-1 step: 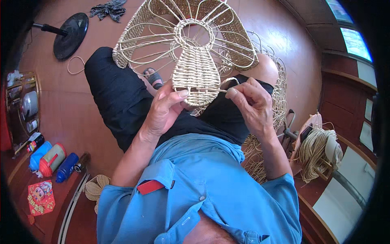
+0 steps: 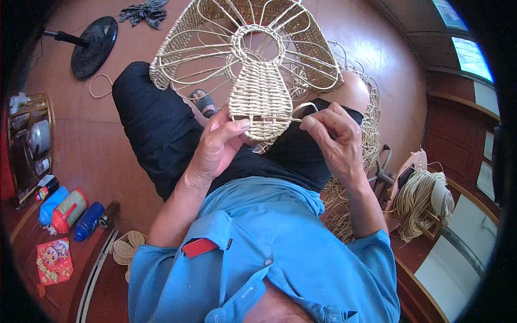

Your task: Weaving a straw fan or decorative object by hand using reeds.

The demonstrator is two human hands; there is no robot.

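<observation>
My left hand (image 2: 218,142) grips the lower left edge of a pale woven panel (image 2: 258,94), thumb on its front beside a narrow gap in the weave. My right hand (image 2: 336,140) pinches a thin cord (image 2: 296,119) at the panel's right side, where a loop of it rises. The panel narrows upward into a braided ring (image 2: 239,35). Thin spokes and loops fan from the ring toward a wide curved woven band (image 2: 167,64), resting at or just above my knees. What lies behind the panel is mostly hidden.
A black round stand (image 2: 94,48), a dark crumpled cloth (image 2: 142,13) and a cord loop lie ahead-left. Bottles (image 2: 89,220) and a red card (image 2: 53,261) are lower left. Tangled cord (image 2: 369,107) lies right of my legs, beside a hank of cord (image 2: 420,199) on a wooden holder.
</observation>
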